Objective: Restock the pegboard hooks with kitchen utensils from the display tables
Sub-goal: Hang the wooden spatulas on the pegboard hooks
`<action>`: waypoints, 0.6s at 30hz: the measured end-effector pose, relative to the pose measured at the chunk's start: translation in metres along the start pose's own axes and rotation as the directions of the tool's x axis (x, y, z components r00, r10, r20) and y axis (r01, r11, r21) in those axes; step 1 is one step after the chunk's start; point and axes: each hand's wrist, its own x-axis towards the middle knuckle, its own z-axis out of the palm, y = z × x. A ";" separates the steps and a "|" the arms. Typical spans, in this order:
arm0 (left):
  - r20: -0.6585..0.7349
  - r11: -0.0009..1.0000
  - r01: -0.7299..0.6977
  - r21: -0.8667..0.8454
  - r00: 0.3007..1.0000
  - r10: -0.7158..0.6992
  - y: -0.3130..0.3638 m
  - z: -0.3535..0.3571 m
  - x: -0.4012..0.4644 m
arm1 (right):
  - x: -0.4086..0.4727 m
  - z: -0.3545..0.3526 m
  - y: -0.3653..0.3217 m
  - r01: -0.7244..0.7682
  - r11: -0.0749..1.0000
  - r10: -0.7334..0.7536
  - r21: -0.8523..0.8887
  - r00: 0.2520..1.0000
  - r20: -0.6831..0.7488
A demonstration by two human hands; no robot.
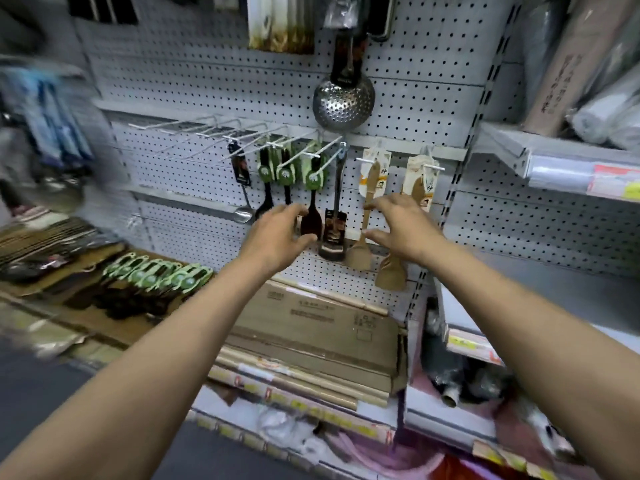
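Shop aisle seen from head height: grey pegboard [398,109] wall with white hooks [242,136], and a low display table [86,320] at the left bearing a row of green-carded black utensils [156,275]. Hanging along the pegboard's middle rail: three green-carded black spoons [310,188], two wooden spatulas [363,216], one small ladle [242,188], one black-labelled turner [335,216], plus one perforated steel skimmer [344,102] above. Both arms outstretched; left hand [277,233] loosely spread, fingertips at the rightmost black spoon without gripping it; right hand [401,223] spread, fingers just beside the left spatula's handle, holding nothing.
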 end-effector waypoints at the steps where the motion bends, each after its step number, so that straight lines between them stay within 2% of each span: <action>1: -0.018 1.000 -0.005 0.011 1.000 0.005 -0.005 -0.011 -0.009 | -0.004 -0.001 -0.014 0.023 1.000 -0.023 0.003 1.000 -0.005; 9: -0.129 0.984 0.014 0.178 0.992 0.010 -0.066 -0.084 -0.070 | -0.008 0.014 -0.127 0.208 0.978 -0.207 0.004 0.977 -0.040; 18: -0.233 0.958 0.150 0.243 0.968 -0.093 -0.208 -0.195 -0.124 | 0.029 0.053 -0.307 0.369 0.928 -0.369 0.050 0.929 -0.017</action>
